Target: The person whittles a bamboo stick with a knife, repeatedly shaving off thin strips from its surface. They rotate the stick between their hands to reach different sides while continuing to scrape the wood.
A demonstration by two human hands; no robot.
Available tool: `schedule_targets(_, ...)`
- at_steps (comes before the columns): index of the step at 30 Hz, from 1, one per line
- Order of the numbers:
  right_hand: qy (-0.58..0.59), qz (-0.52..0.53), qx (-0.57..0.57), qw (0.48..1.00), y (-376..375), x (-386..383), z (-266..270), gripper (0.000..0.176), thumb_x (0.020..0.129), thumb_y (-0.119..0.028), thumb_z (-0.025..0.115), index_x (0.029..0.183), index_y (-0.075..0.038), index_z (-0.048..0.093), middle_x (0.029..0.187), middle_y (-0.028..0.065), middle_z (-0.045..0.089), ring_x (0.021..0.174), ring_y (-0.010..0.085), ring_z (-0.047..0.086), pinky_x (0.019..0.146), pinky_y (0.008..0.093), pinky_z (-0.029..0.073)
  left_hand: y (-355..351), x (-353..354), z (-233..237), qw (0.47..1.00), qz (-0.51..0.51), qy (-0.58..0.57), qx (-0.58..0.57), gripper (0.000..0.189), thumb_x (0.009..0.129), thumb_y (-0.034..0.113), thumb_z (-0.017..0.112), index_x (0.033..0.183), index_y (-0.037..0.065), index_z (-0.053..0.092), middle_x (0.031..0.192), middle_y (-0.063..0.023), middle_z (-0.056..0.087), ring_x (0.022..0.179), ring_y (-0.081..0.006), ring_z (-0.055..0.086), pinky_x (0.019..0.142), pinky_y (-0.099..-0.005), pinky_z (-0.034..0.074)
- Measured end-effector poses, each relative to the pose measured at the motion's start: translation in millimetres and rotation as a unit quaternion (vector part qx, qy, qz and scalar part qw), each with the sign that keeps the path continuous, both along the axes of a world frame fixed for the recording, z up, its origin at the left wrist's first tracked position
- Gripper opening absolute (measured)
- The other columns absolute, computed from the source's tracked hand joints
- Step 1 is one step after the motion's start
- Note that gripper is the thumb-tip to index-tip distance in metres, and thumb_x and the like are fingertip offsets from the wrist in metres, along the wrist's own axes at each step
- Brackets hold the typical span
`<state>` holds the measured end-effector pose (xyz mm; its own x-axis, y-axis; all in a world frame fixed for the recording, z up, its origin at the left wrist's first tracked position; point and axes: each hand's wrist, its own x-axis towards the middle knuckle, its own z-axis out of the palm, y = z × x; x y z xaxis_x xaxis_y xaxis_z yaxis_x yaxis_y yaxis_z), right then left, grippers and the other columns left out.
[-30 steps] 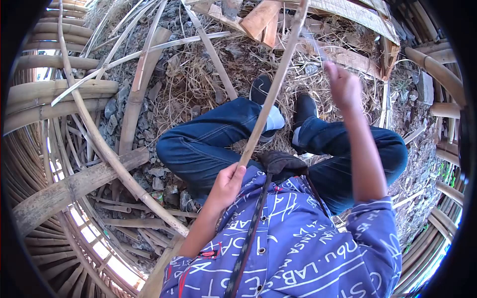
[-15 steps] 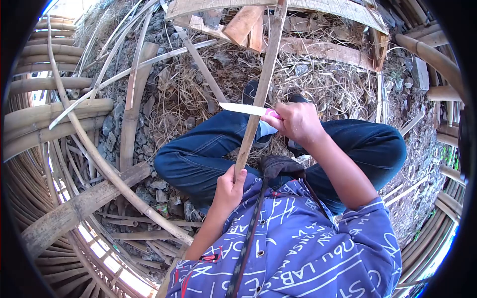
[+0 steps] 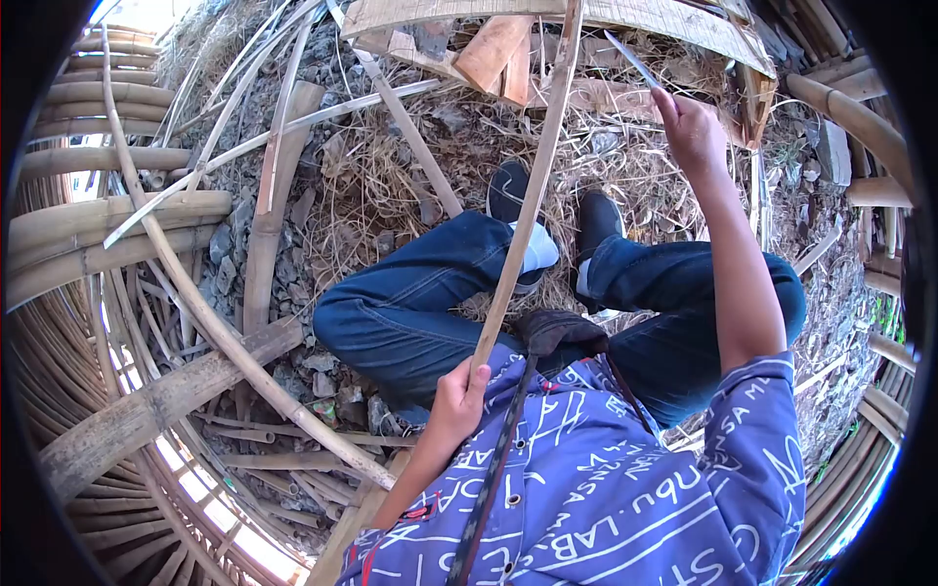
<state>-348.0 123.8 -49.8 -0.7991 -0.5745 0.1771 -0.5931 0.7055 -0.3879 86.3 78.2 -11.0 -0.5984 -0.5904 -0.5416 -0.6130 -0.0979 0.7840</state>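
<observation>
My left hand [image 3: 457,398] is closed round the near end of a long, flat bamboo strip [image 3: 532,195]. The strip slants up and away from me between my knees, its far part crossing over the wooden bench. Out to the right, my right hand [image 3: 696,137] grips a knife [image 3: 633,61] by its handle, which the fingers mostly hide. The blade points up and to the left, apart from the strip and close to the bench's right part.
A low wooden bench [image 3: 674,21] stands ahead, with a wood block [image 3: 496,54] under its edge. Loose bamboo slats [image 3: 274,137] and a curved pole [image 3: 210,322] lie at left. Bamboo railings [image 3: 107,210] flank both sides. Dry shavings and stones cover the ground.
My right hand has carried the knife forward and to the right, away from the strip. My left hand still holds the strip, and its place has barely shifted.
</observation>
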Motion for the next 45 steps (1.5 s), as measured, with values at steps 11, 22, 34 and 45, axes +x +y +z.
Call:
schedule_targets(11,-0.256,0.13,-0.133,0.949,-6,154,43,0.043,0.086,-0.042,0.06,0.066,-0.004,0.061,0.053,0.0161,0.052,0.048,0.0316,0.054,0.048,0.0387,0.043,-17,-8,-5,1.0,-0.007,0.009,-0.012,0.039,0.095,0.037,0.05,0.087,-0.001,0.056,0.056,0.0026,0.039,0.054,-0.0051,0.035,0.047,-0.0251,0.031)
schedule_targets(22,-0.004,0.348,-0.042,0.937,-13,143,9,0.05,0.08,-0.054,0.059,0.057,-0.01,0.053,0.05,0.0079,0.055,0.043,0.0271,0.056,0.04,0.0368,0.043,-13,-13,-1,0.998,-0.028,0.0,-0.064,0.039,0.094,0.036,0.051,0.084,0.0,0.054,0.052,-0.0037,0.045,0.05,-0.0079,0.042,0.046,-0.0283,0.035)
schedule_targets(34,0.081,0.356,-0.078,0.928,-19,137,0,0.053,0.077,-0.058,0.059,0.055,-0.012,0.047,0.045,0.0047,0.047,0.039,0.0236,0.053,0.037,0.0346,0.041,-11,-14,7,0.996,-0.007,-0.02,-0.091,0.041,0.093,0.039,0.052,0.08,0.0,0.051,0.053,-0.0006,0.039,0.053,-0.0057,0.036,0.045,-0.0272,0.031)
schedule_targets(45,0.071,0.383,-0.048,0.92,-17,132,10,0.048,0.075,-0.052,0.064,0.06,-0.01,0.045,0.052,0.0049,0.048,0.045,0.0251,0.053,0.041,0.0372,0.042,-10,-12,8,0.994,-0.008,-0.018,-0.103,0.041,0.093,0.037,0.054,0.076,0.0,0.049,0.051,-0.0084,0.042,0.047,-0.0157,0.04,0.044,-0.0321,0.033)
